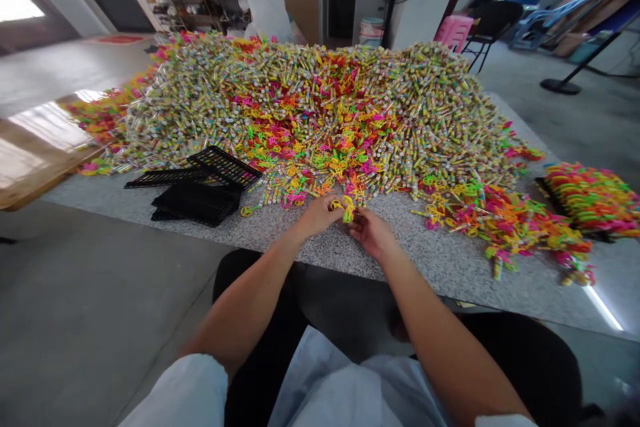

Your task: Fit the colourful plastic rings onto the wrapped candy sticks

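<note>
yellow plastic piece: located between the two hands, over the counter. long axis too small to determine. left hand: nearer, thumb and fingers appear pinched on the piece, which lies at three o'clock from it. right hand: fingers curled, piece at ten o'clock; whether it also pinches cannot be told. beyond: heaped pile at twelve, black trays at nine, rows of bright pieces at three.

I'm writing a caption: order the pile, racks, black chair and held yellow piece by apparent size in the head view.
Pile
Racks
Black chair
Yellow piece
The chair stands farther off, so its true size is unsure.
</note>
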### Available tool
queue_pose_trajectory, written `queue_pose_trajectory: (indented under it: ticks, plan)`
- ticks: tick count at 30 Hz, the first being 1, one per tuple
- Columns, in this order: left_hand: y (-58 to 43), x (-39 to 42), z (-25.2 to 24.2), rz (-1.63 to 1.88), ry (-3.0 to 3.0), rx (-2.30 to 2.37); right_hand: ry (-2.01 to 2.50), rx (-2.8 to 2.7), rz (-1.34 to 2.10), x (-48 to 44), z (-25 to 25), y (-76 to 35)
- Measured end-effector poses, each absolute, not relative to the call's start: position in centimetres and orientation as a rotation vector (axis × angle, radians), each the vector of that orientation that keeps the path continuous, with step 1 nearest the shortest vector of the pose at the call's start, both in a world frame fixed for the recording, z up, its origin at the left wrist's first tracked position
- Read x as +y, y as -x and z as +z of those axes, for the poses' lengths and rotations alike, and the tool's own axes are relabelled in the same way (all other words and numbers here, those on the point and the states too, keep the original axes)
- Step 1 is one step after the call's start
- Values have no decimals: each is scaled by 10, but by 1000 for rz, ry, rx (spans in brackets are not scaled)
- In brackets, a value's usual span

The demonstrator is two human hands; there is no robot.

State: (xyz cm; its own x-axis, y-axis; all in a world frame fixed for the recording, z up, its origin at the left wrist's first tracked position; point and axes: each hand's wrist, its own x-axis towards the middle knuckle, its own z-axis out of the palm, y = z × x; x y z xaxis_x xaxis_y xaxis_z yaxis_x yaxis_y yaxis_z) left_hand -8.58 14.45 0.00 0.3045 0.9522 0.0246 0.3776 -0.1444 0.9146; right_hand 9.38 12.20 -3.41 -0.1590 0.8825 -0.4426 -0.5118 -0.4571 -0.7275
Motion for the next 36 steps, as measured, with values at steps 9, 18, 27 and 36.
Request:
queue_pose_trajectory:
  ticks: [9, 18, 27, 36]
  plan:
    - [87, 142, -1, 940, -1900, 1459, 1080, -656, 1686, 120, -37, -88]
    - [89, 139, 10, 1039, -1819, 1556, 1424, -1569, 690, 113, -36, -101]
    - [81, 141, 4, 777, -1517, 988, 1226, -1436, 1349, 114, -19, -87]
    - [90, 148, -10, 733, -1119, 1058, 1068, -1398, 1590, 115, -1, -98]
